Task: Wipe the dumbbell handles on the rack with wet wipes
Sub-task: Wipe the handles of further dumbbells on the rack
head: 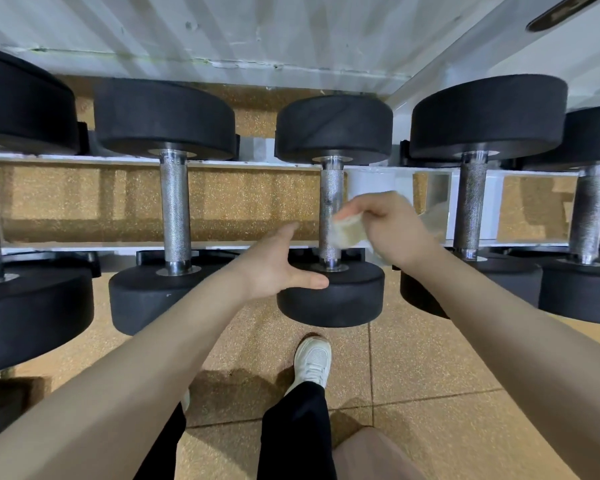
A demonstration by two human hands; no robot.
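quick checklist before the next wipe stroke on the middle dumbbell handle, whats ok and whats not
1. Crumpled white wet wipe gripped in the right hand: ok.
2. Wipe against the knurled steel handle of the middle black dumbbell: ok, it meets the lower part of the handle.
3. Left hand steadying: ok, open, thumb on the dumbbell's near black round weight head.
4. Upper part of the handle free to wipe: ok, nothing covers it.
5. Dumbbell seated on the white metal rack: ok, it spans both rails.
6. Wipe wet enough: cannot tell.
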